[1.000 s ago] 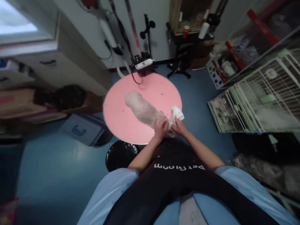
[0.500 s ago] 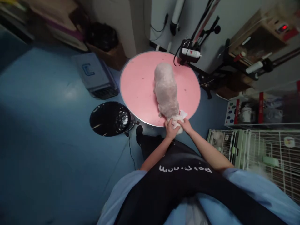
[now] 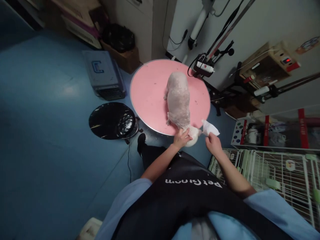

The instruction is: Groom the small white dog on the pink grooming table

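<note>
A small pale dog (image 3: 178, 100) with short clipped fur stands on a round pink table (image 3: 147, 93), its head at the near edge, turned toward me. My left hand (image 3: 182, 138) is closed around the dog's head at the table rim. Just right of the dog's head, my right hand (image 3: 212, 143) pinches a white tissue (image 3: 209, 128) and holds it off the table's edge.
A black round stool (image 3: 112, 119) stands left of the table, with a grey pet carrier (image 3: 103, 78) behind it. White wire cages (image 3: 275, 170) fill the right side. An arm stand with a power strip (image 3: 204, 66) is clamped at the table's far edge, with shelves beyond.
My right hand has drawn the tissue away from the dog's head to the right. My left hand stays on the head. The camera has swung, so the view is shifted.
</note>
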`<action>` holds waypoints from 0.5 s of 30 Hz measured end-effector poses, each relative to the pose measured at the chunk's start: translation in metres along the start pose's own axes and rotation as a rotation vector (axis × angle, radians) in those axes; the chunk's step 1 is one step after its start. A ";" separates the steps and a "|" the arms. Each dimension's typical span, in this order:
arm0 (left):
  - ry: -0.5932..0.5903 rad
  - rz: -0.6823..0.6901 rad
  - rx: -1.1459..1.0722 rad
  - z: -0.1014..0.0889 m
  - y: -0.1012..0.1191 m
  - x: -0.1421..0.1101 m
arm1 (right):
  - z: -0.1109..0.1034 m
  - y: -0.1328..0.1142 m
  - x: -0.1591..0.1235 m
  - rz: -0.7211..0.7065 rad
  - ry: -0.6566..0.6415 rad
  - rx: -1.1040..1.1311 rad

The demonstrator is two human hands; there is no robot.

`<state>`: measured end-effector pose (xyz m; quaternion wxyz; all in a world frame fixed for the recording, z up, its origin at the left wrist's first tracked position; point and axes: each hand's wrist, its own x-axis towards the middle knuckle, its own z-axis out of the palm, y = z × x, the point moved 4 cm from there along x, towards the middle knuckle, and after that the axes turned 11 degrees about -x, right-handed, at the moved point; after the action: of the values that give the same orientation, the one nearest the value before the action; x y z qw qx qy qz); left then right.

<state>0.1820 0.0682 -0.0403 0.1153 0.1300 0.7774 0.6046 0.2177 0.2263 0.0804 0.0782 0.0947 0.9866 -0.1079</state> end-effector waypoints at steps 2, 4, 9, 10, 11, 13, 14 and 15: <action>-0.038 -0.018 -0.018 -0.001 0.004 0.002 | -0.004 -0.021 -0.010 -0.274 -0.094 -0.217; -0.078 -0.037 -0.041 -0.001 0.005 0.005 | 0.004 -0.041 -0.013 -0.479 -0.208 -0.371; -0.126 -0.056 -0.038 -0.004 0.001 0.007 | 0.019 -0.060 0.004 -0.580 -0.358 -0.568; -0.117 -0.067 -0.032 -0.005 0.001 0.007 | 0.020 -0.060 0.007 -0.586 -0.361 -0.573; -0.099 -0.082 -0.026 -0.007 0.000 0.006 | 0.020 -0.061 0.009 -0.585 -0.351 -0.580; -0.052 -0.120 -0.022 -0.011 -0.001 0.006 | 0.022 -0.062 0.012 -0.568 -0.320 -0.594; -0.036 -0.133 -0.019 -0.013 0.000 0.006 | 0.023 -0.062 0.013 -0.555 -0.310 -0.590; -0.031 -0.137 -0.014 -0.015 0.001 0.006 | 0.025 -0.061 0.015 -0.544 -0.308 -0.571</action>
<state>0.1715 0.0572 -0.0359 0.1692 0.0852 0.7782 0.5988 0.1945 0.1643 0.0655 0.2164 -0.2120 0.9427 0.1399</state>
